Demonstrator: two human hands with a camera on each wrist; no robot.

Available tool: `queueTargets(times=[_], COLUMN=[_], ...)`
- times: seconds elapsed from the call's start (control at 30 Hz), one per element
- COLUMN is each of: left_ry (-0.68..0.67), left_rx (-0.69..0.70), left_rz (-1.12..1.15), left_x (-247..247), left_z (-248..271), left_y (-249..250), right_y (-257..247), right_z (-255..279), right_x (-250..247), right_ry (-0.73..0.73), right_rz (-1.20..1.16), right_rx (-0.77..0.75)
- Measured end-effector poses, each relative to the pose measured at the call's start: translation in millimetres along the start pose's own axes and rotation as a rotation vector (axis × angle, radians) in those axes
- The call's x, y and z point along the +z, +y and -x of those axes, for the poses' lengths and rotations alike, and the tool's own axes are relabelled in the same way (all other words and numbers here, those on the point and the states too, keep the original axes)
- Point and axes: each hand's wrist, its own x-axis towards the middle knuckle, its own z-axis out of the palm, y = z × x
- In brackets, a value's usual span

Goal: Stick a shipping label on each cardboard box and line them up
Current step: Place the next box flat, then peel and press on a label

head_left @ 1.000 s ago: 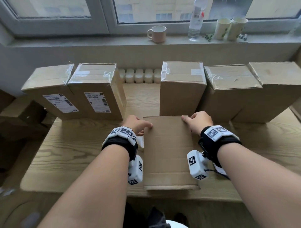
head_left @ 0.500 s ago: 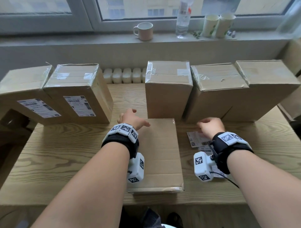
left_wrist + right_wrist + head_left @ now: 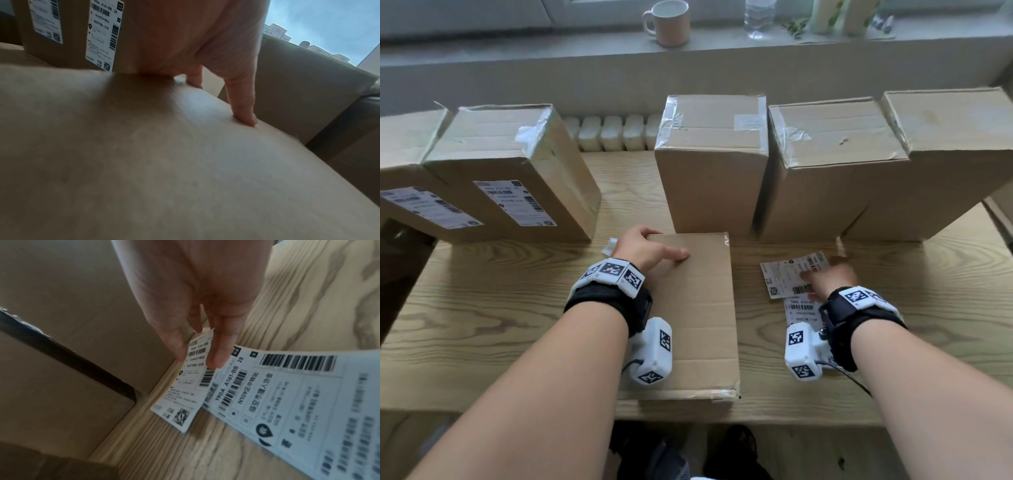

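- Left hand point(image 3: 645, 248) rests on the flat brown cardboard box point(image 3: 698, 318) lying on the pale wooden table point(image 3: 482, 308).
- Right hand point(image 3: 828, 277) touches white printed shipping labels point(image 3: 782, 274) beside it.

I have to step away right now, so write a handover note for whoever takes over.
Left hand rests on the flat box lying at the table's front, fingers over its far edge.
Right hand touches the loose labels beside that box, none lifted yet.
Done: two labelled boxes stand at left.
Left: label the flat box and three bare boxes, then line them up.
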Motion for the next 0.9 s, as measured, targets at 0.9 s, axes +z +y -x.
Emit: queueTargets(times=[0.9], left_ry=[-0.061], left_rx=[0.682], left_rz=[-0.198], left_x=[1.2], left_z=[80.0], left_y=[99.6], right_y=[-130.6], right_z=[152.7], right_x=[-70.4], right_ry=[-0.111], right_rz=[0.132], right_rx=[-0.826])
